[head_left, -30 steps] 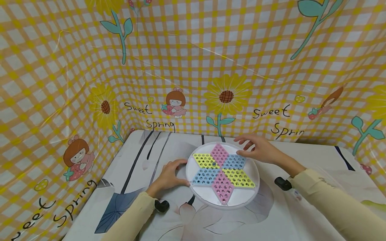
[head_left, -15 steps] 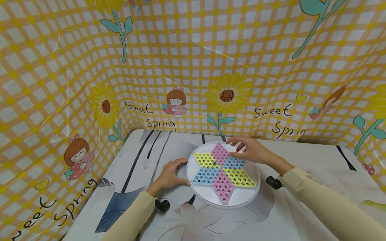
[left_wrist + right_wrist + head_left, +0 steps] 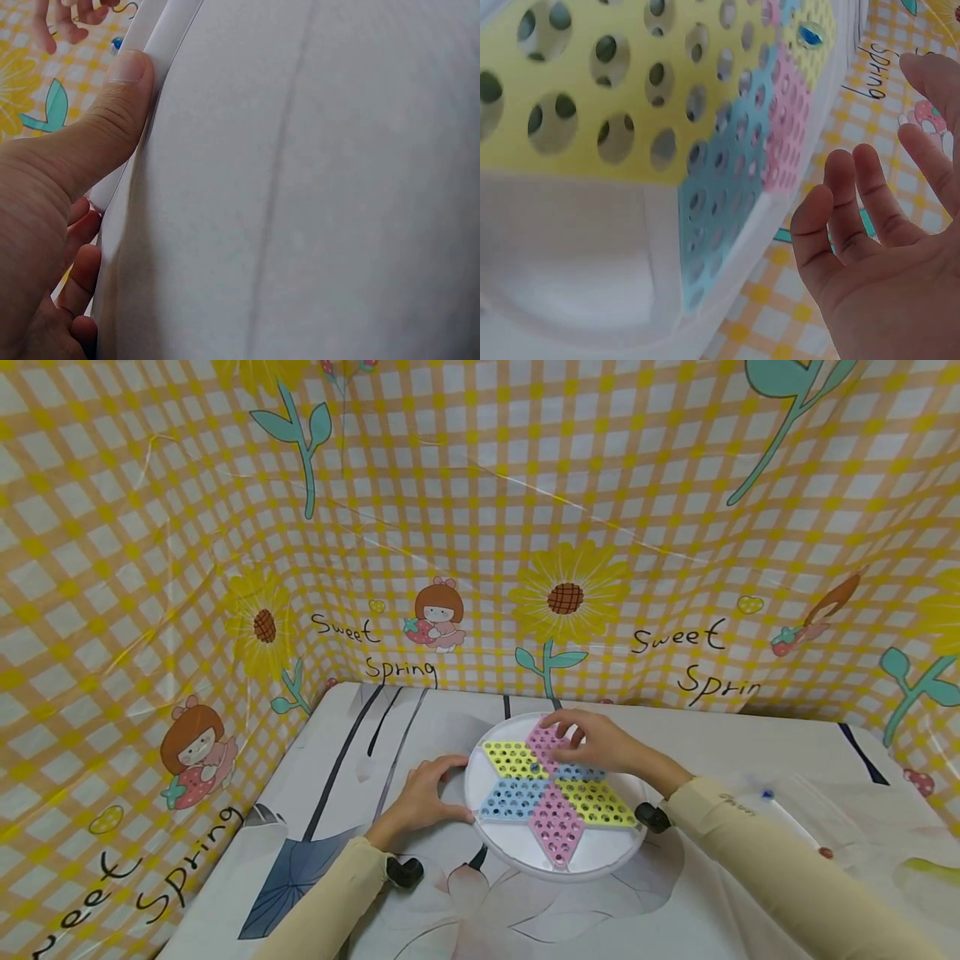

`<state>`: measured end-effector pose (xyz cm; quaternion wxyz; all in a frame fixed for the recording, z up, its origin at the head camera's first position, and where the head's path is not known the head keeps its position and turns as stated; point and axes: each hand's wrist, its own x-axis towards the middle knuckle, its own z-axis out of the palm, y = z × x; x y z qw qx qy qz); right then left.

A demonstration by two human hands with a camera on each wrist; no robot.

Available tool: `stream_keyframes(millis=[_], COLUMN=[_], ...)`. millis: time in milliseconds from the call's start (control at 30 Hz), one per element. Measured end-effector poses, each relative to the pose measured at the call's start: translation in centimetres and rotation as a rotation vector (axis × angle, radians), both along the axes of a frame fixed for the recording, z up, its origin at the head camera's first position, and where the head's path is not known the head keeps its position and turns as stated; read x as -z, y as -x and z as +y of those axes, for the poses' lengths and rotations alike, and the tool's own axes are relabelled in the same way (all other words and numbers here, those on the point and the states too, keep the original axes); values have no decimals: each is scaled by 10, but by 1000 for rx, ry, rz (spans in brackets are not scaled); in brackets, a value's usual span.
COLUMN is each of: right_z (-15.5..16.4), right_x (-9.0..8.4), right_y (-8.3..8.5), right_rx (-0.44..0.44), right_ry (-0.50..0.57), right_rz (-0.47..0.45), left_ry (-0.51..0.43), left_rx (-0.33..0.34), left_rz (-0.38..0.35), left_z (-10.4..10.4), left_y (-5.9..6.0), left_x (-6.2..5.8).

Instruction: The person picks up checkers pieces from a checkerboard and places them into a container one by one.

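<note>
A round white Chinese checkers board (image 3: pixel 517 852) lies on the table, its six-pointed star made of pink, yellow and blue hole panels. One blue glass marble (image 3: pixel 535 768) sits in the upper-left yellow panel; the right wrist view shows the same marble (image 3: pixel 811 34) close up. My left hand (image 3: pixel 420 797) grips the board's left rim between thumb and fingers, the thumb pressed to the edge in the left wrist view. Above the far right part of the star hovers my right hand (image 3: pixel 600 743), fingers loosely bent and apart, holding nothing visible. It partly covers the pink and blue panels.
Right of the board, partly behind the right sleeve, a clear plastic item (image 3: pixel 795 822) lies with a blue and a red ball visible. A yellow checked cloth (image 3: pixel 480 527) hangs behind the table (image 3: pixel 787 735). Small black cameras sit at both wrists.
My right hand has moved left across the board's far side, from its right rim to over the pink panel. The left hand and marble have stayed put. The clear item has come into view.
</note>
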<state>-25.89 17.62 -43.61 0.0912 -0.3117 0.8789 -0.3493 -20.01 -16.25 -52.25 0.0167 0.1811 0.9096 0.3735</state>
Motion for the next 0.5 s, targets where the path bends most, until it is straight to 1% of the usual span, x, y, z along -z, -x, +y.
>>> stream_keyframes(millis=[67,300,500], right_z=[-3,-13,-20], right_x=[3,16,24], right_y=[1,5,7], right_rx=[-6,-43,-31], right_ry=[-5,-23,-37], right_rz=[-14,-5,-26], left_ry=[0,4,-13], left_rx=[3,1,5], left_rz=[1,-10,12], left_z=[0,0,0], left_y=[0,1,0], left_x=[0,0,1])
